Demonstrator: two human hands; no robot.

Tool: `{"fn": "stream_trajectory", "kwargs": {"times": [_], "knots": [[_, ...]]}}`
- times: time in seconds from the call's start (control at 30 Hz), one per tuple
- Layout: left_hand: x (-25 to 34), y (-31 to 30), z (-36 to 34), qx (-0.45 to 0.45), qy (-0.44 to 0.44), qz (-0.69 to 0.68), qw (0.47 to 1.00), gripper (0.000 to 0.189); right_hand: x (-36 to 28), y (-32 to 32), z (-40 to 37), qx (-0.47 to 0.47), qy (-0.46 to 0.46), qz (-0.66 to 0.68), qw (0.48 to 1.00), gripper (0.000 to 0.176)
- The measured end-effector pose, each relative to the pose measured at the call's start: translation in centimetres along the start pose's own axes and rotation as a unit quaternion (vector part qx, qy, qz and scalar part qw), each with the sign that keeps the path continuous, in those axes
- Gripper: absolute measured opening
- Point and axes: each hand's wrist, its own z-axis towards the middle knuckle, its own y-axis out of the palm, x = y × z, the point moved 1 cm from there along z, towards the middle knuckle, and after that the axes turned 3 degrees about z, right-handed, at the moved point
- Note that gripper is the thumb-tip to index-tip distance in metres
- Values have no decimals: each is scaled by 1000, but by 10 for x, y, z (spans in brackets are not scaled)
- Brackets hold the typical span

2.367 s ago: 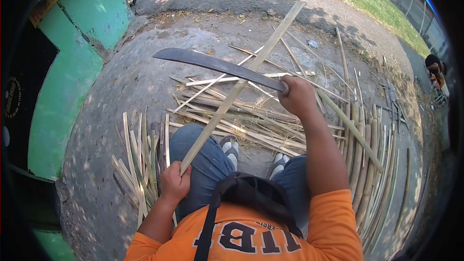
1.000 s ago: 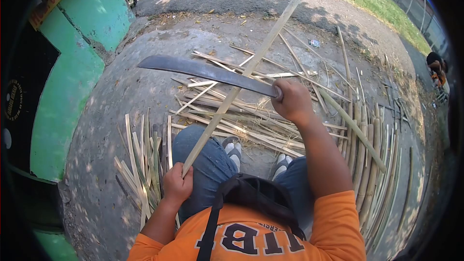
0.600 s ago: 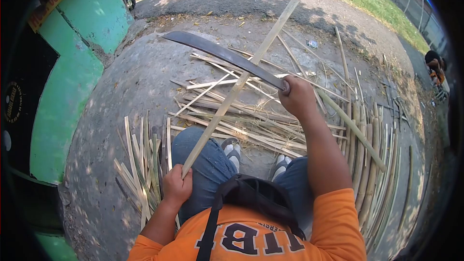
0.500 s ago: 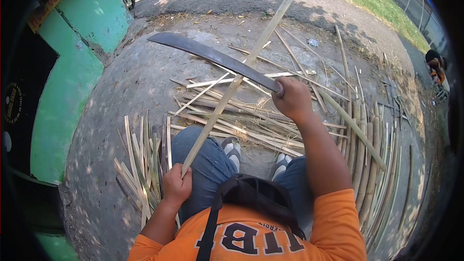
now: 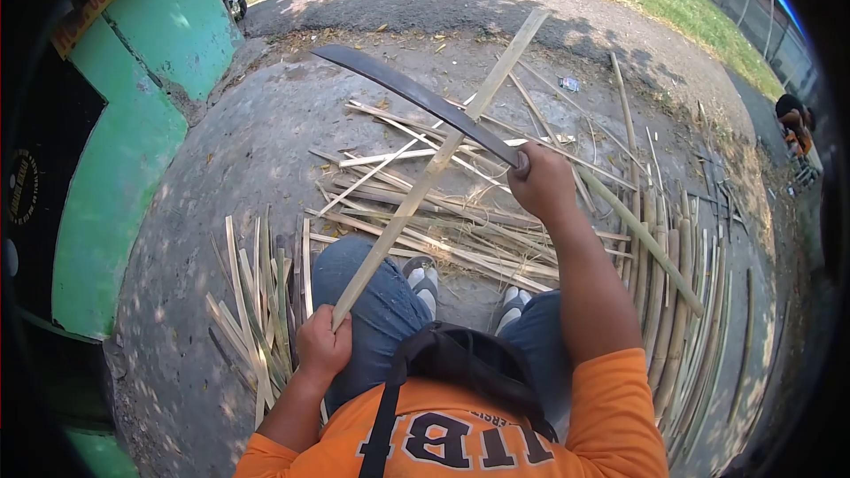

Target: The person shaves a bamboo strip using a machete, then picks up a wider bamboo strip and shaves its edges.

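Observation:
My left hand (image 5: 322,345) is closed round the near end of a long bamboo strip (image 5: 400,219), which slants up and away to the right. In my right hand (image 5: 542,184) is the handle of a machete (image 5: 403,96) with a dark, slightly curved blade. The blade crosses the upper part of the strip, its tip pointing to the far left. Below them, a pile of split bamboo strips (image 5: 443,228) lies on the ground in front of my feet.
More strips lie in a bundle (image 5: 252,310) by my left knee. Bamboo poles (image 5: 677,301) lie at my right, and a longer pole (image 5: 651,243) slants across them. A green wall (image 5: 115,177) stands at the left. Far right, a person (image 5: 797,128) is partly visible.
The machete has shifted right, and its blade now shows narrower. The strip's far end has dropped slightly in view, while my left hand keeps its hold near my left knee.

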Motion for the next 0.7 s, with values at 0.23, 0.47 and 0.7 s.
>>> {"fn": "stream_trajectory", "kwargs": {"times": [0.23,0.47,0.7], "knots": [[-3,-2,1,-22,-22,-15,999,19,-25,-12,-1,-27,-70,-4,997,19],[-3,-6,3,-49,-54,-28,997,22,-25,-24,3,-125,21,-8,992,25],[-2,-8,2,-57,-117,-49,990,23,-26,-35,-8,-169,-12,167,971,39]]}}
